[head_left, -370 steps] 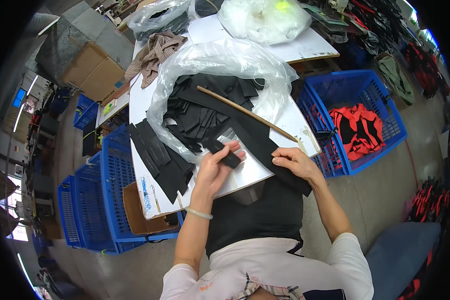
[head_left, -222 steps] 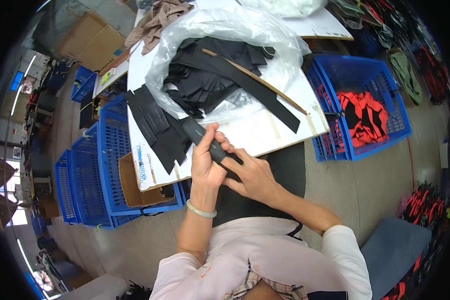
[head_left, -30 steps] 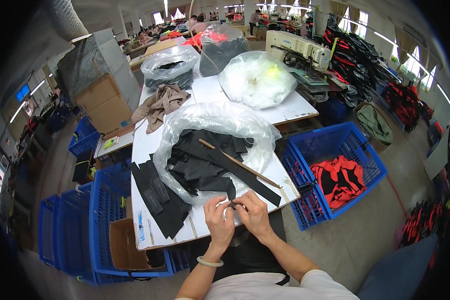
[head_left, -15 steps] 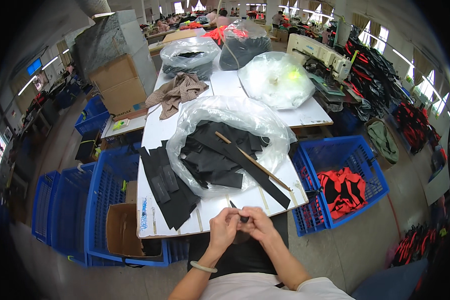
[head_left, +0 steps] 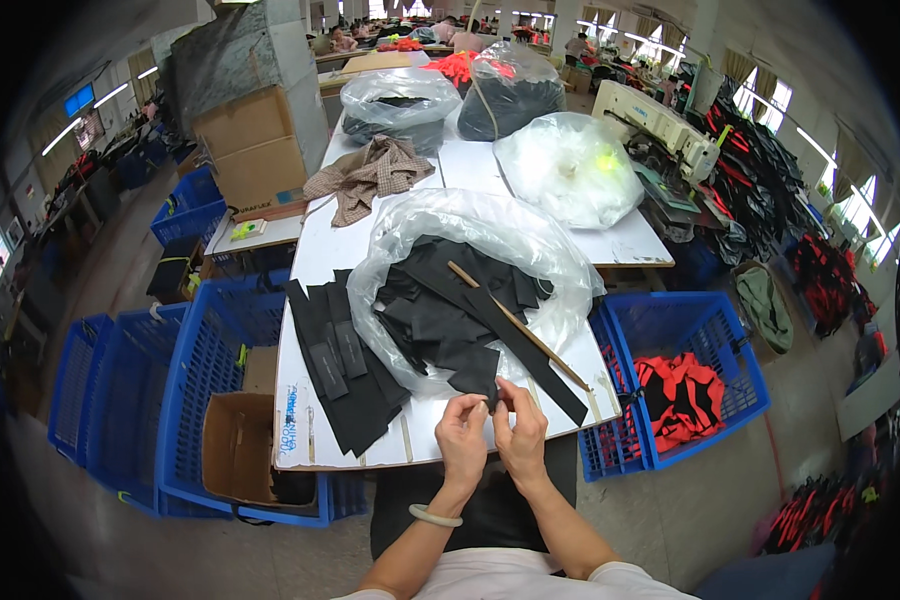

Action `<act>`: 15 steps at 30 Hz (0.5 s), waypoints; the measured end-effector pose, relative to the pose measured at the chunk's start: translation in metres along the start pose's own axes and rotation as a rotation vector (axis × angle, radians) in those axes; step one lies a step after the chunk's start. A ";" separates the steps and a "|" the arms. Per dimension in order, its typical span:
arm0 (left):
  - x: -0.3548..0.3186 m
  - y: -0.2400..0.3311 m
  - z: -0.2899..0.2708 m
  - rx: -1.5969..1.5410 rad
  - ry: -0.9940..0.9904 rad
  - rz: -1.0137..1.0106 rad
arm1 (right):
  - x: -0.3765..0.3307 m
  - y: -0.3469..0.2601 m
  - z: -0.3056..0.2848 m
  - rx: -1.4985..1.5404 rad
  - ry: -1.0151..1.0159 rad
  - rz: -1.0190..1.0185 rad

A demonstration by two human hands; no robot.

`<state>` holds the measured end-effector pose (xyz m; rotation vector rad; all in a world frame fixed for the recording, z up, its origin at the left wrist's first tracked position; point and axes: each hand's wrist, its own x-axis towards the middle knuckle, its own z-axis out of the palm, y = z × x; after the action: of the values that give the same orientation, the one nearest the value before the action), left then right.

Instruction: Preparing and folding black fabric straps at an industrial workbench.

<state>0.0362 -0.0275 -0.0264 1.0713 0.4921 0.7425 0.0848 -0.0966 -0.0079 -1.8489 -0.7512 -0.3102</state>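
A small black fabric piece (head_left: 477,369) stretches up from my fingertips at the table's front edge. My left hand (head_left: 462,440) pinches its near end between thumb and fingers, a pale bangle on that wrist. Close beside it, my right hand (head_left: 520,432) is also closed on the same end. Just beyond lies an open clear plastic bag (head_left: 450,210) full of black fabric pieces (head_left: 415,290). A wooden stick (head_left: 520,325) and a long black strip (head_left: 535,365) lie slanting across the bag's right side. More black strips (head_left: 340,375) are stacked at the left.
The white table (head_left: 300,425) also bears a brown checked cloth (head_left: 370,175) and several stuffed plastic bags (head_left: 570,165). Blue crates stand on both sides: the left one (head_left: 205,350) holds a cardboard box (head_left: 235,450), the right one (head_left: 750,400) red-and-black pieces. A sewing machine (head_left: 660,125) stands back right.
Both hands have moved up and forward from below the table edge to over it. The black piece, mostly hidden in my fingers before, is now spread out toward the bag. The view has shifted slightly.
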 end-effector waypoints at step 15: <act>0.024 -0.019 -0.061 -0.469 -0.226 -0.468 | 0.011 0.012 0.022 1.052 -0.133 0.680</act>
<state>0.0158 0.0219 -0.0693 0.5579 0.3316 0.2920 0.0979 -0.0758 -0.0197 -1.0019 -0.2225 0.5663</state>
